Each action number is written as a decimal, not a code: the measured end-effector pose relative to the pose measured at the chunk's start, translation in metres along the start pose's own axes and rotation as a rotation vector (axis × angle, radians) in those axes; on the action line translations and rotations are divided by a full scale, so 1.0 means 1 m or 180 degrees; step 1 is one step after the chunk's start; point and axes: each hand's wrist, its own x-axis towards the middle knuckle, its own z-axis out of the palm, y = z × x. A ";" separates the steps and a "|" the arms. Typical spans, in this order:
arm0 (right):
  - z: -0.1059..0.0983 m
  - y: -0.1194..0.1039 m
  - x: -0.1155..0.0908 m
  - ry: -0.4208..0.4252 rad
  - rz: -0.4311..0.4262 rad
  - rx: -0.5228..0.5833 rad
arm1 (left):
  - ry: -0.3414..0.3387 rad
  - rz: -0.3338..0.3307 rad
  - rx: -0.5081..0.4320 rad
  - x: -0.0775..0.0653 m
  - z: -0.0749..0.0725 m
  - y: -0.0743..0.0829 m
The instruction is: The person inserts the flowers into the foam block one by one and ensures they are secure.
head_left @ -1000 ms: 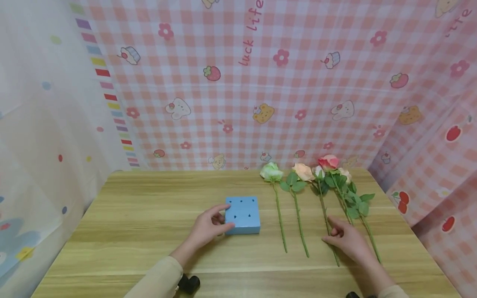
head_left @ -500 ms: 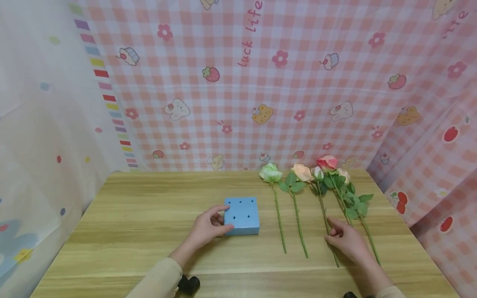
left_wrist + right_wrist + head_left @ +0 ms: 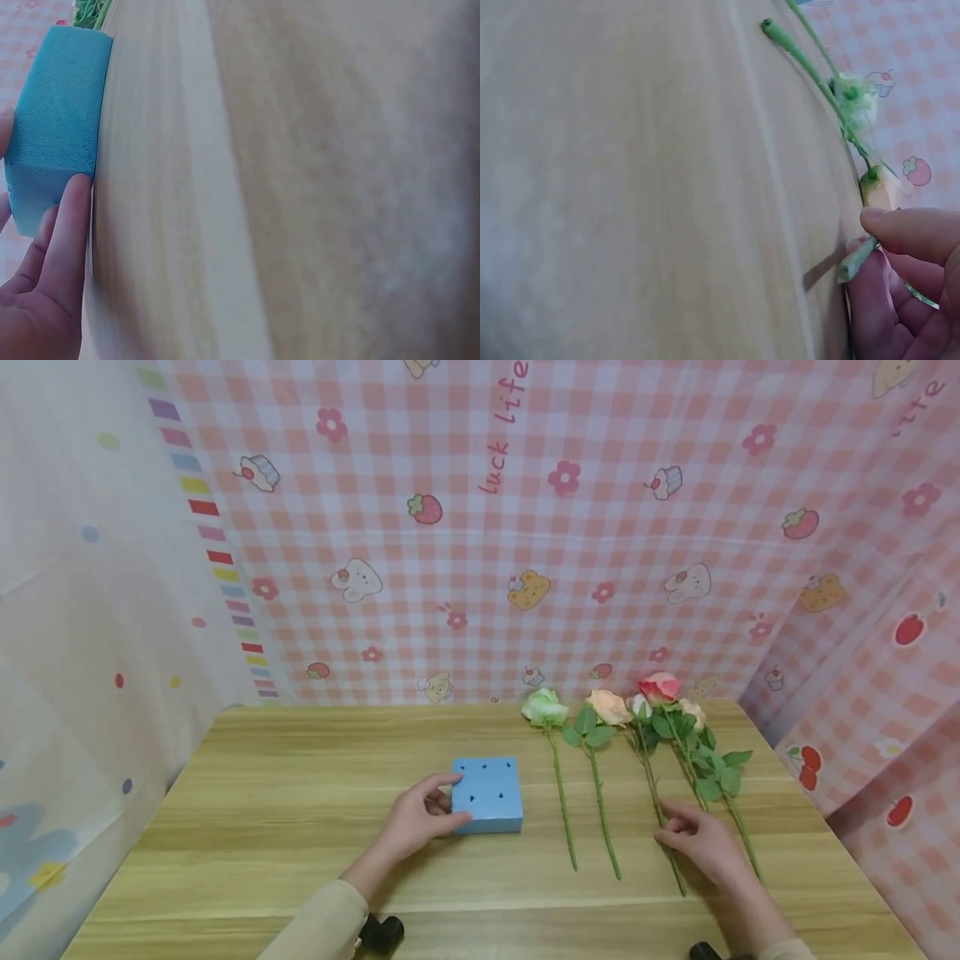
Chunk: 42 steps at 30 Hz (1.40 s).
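Observation:
My left hand (image 3: pixel 418 814) grips the left side of a square blue foam block (image 3: pixel 487 795), thumb at the front corner and fingers at the back. Small dark holes dot the block's top. In the left wrist view the foam block (image 3: pixel 60 112) sits between the fingers. My right hand (image 3: pixel 703 843) pinches the green stem (image 3: pixel 651 777) of an artificial rose with a small white bloom (image 3: pixel 640 706). The right wrist view shows the cut stem end (image 3: pixel 857 260) poking out between thumb and fingers, casting a shadow on the table.
Left of that stem lie a pale green rose (image 3: pixel 545 706) and a peach rose (image 3: pixel 609 707). To its right are a pink-red rose (image 3: pixel 660 687) and a cream rose (image 3: pixel 693 713), their leaves overlapping. A checked cloth (image 3: pixel 450 543) hangs behind the wooden table (image 3: pixel 300 793).
My right thumb has shifted slightly right, and the stem in its pinch has turned a little, its lower end moving right. The left hand and foam block stay in place.

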 end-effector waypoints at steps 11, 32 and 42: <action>0.002 -0.007 -0.001 -0.0139 0.0296 0.0783 | -0.0028 -0.0023 0.0000 0.000 0.000 0.000; 0.022 -0.044 0.010 -0.0243 -0.0152 0.1800 | -0.0010 0.0007 -0.0011 -0.001 0.000 -0.001; 0.047 -0.068 0.018 -0.0116 -0.0486 0.1511 | -0.0012 0.0018 -0.0094 -0.002 0.001 0.000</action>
